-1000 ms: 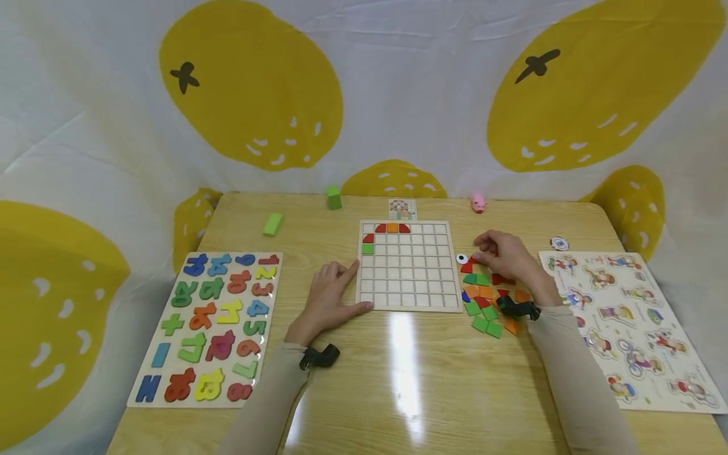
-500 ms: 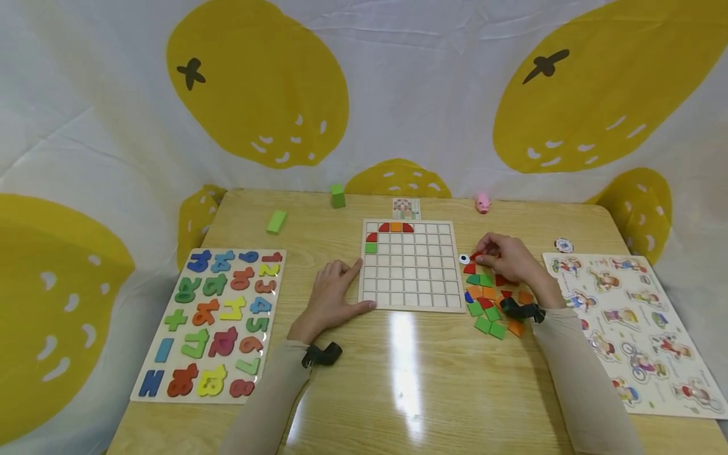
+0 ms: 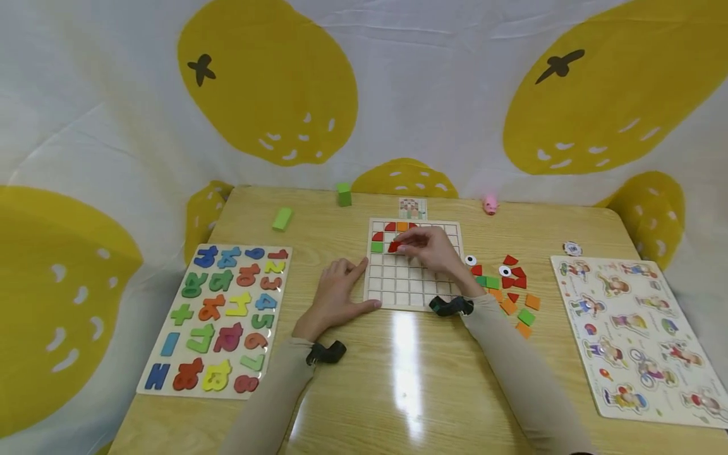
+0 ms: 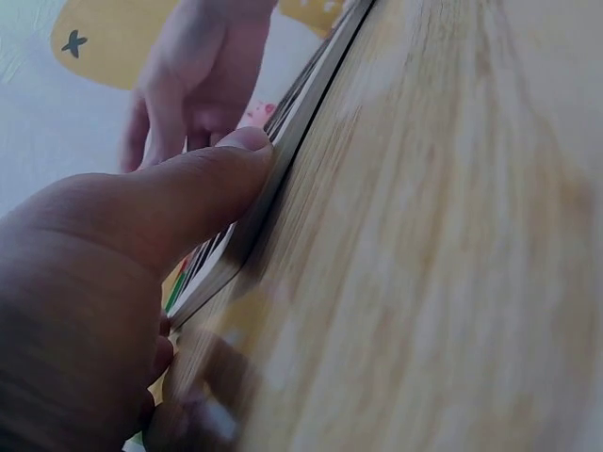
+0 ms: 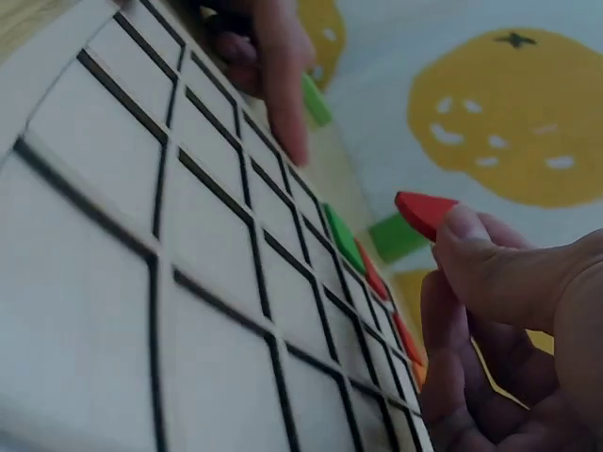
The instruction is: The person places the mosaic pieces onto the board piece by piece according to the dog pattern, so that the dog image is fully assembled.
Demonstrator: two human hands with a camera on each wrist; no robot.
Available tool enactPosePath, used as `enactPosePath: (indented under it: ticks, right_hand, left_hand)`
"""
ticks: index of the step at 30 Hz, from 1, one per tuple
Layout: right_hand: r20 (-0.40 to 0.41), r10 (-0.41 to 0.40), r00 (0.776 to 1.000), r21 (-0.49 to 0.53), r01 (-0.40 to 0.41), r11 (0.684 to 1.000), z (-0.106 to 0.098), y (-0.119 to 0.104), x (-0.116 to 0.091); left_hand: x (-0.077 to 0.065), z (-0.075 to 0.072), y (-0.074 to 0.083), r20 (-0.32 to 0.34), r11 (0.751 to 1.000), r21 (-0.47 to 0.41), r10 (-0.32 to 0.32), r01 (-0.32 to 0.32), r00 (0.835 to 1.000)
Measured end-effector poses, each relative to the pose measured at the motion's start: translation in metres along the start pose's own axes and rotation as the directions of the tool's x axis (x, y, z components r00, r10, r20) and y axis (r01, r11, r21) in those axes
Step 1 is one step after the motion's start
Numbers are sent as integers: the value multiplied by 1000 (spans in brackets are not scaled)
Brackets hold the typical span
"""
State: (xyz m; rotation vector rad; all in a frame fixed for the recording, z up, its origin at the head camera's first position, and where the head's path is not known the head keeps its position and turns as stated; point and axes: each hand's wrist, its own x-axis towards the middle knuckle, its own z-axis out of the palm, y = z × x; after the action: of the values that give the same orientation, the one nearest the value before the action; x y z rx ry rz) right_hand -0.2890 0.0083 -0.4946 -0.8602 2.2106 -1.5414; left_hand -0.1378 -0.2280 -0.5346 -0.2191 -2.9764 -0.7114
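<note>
A wooden grid board (image 3: pixel 409 284) lies mid-table with a few tiles set in its far left cells: a green square (image 3: pixel 377 247), an orange square (image 3: pixel 402 226) and red quarter-circles. My right hand (image 3: pixel 430 250) is over those cells, pinching a red quarter-circle tile (image 5: pixel 426 211) between thumb and fingertips, clear of the grid in the right wrist view. At the board's near left corner, my left hand (image 3: pixel 338 292) rests spread, its thumb (image 4: pixel 212 184) along the near edge and its index finger at the left side.
Loose coloured tiles (image 3: pixel 508 306) and white eye discs (image 3: pixel 505 271) lie right of the board. A number puzzle (image 3: pixel 216 319) is at left, a picture puzzle (image 3: pixel 637 341) at right. Behind stand a small card (image 3: pixel 412 208), green blocks (image 3: pixel 344 194), a pink pig (image 3: pixel 490 205) and a chip (image 3: pixel 572 248).
My right hand has moved left from the loose tiles to above the board, carrying a red quarter-circle tile. The left hand stays at the board's corner.
</note>
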Motion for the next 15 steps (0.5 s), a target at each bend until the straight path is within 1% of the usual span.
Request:
enactPosePath:
  ticks: [2,4,6,8,11,15]
  right_hand:
    - [12,-4,1000,-77,5,997,15,-1,5]
    - [21,-22,1000,-155,25,988,26,-1,8]
    - [19,-38,999,-239,41,970,34,-1,9]
    - [19,-61,998,-302,63,951,40,-1,11]
    - [16,-93,996,-367,93,926,45,-1,14]
    - [34,-103,994,-409,108,906,50,-4,18]
  left_hand:
    - [0,1,1,-3,1000,-6,4,-4,1000]
    - [0,2,2,-8,1000,-7,6,-6,1000]
    - [0,3,3,-15,1000,-3,7,-7,1000]
    - [0,3,3,-20,1000,-1,11,-11,1000]
    - [1,2,2,-23,1000,7,16,-16,1000]
    - [1,0,-1,-17,1000,12,13,-13,1000]
